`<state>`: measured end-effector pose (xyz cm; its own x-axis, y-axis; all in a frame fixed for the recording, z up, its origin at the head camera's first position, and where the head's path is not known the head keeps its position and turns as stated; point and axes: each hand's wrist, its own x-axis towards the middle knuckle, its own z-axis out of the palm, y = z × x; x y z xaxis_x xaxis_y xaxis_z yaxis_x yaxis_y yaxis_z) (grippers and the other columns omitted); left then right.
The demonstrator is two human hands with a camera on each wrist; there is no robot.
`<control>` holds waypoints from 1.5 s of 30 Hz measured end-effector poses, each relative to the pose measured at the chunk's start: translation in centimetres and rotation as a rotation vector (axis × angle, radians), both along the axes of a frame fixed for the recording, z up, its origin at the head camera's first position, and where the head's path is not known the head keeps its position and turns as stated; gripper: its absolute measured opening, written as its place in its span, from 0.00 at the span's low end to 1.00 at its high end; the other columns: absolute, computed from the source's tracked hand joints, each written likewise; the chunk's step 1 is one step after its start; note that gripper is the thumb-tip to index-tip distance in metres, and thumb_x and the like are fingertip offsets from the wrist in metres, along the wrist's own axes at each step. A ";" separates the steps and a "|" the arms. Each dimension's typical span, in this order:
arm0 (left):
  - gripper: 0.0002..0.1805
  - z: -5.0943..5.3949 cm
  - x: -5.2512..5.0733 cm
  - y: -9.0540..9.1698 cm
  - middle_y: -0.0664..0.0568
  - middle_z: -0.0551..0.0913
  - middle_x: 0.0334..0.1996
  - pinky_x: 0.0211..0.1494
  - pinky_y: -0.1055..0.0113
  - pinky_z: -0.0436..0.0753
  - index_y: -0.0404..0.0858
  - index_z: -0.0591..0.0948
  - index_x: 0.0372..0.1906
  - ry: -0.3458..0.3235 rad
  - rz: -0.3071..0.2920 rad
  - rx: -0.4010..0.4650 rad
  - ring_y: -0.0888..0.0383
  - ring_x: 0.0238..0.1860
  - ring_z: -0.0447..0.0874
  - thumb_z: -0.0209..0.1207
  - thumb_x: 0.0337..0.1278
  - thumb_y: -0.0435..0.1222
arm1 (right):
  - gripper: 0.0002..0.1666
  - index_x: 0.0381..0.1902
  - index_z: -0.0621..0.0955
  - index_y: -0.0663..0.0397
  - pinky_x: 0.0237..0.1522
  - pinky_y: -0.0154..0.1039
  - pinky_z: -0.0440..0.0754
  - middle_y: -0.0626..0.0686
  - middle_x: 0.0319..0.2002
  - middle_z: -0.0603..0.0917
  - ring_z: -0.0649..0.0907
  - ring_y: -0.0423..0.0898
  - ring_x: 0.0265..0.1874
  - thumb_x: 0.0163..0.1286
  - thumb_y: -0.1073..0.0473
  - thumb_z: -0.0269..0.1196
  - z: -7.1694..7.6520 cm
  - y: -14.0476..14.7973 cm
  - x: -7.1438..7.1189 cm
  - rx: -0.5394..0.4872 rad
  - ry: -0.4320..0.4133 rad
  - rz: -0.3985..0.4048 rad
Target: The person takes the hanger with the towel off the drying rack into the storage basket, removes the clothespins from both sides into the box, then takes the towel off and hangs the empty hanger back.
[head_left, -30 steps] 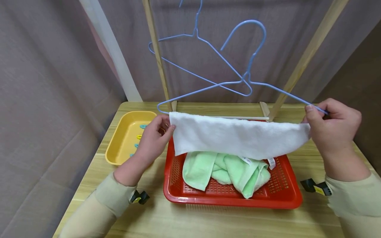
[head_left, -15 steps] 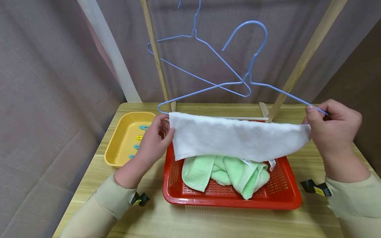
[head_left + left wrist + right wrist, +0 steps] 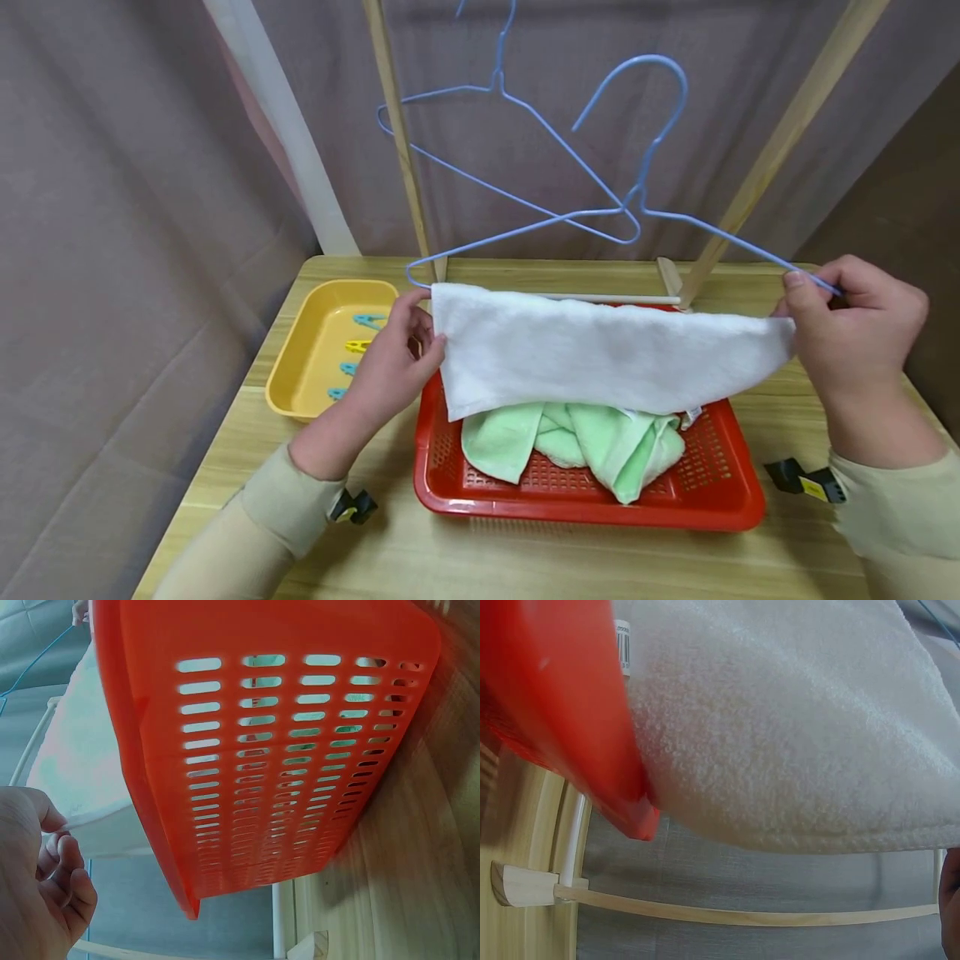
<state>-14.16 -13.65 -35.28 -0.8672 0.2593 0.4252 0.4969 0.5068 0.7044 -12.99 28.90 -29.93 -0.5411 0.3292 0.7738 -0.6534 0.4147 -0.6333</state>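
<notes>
A white towel (image 3: pixel 611 354) is draped over the lower bar of a blue clothes hanger (image 3: pixel 517 236), whose hook points up. My left hand (image 3: pixel 390 358) pinches the towel's left edge between thumb and fingers; the left wrist view shows that hand (image 3: pixel 37 870) at the cloth's edge. On the other side, my right hand (image 3: pixel 862 321) grips the hanger's right corner, close to the towel's right end. Beneath the towel stands a red basket (image 3: pixel 600 512) holding a crumpled light green towel (image 3: pixel 502 446). The towel's lower edge hangs in front of part of the green one.
To the left stands a yellow tray (image 3: pixel 288 387) with several blue and yellow clothespins (image 3: pixel 358 346). A second blue hanger (image 3: pixel 555 133) hangs behind, within a wooden rack whose posts (image 3: pixel 787 150) rise on both sides. A grey curtain (image 3: pixel 135 208) closes the back.
The hanger, the towel and my right hand have shifted slightly to the right. The towel's front flap hangs lower and covers more of the green towel.
</notes>
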 end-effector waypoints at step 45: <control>0.32 -0.4 1.1 1.5 0.54 0.80 0.40 0.30 0.67 0.79 0.44 0.63 0.70 -0.037 0.065 -0.186 0.61 0.32 0.77 0.62 0.65 0.38 | 0.21 0.12 0.68 0.81 0.22 0.19 0.73 0.38 0.14 0.79 0.77 0.29 0.12 0.57 0.71 0.61 0.1 0.2 0.1 -0.003 0.000 -0.040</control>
<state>-13.07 -12.19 -35.72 -0.8987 0.2732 0.3430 0.4345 0.6600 0.6129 -12.91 29.14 -29.81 -0.5270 0.3531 0.7731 -0.6365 0.4388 -0.6343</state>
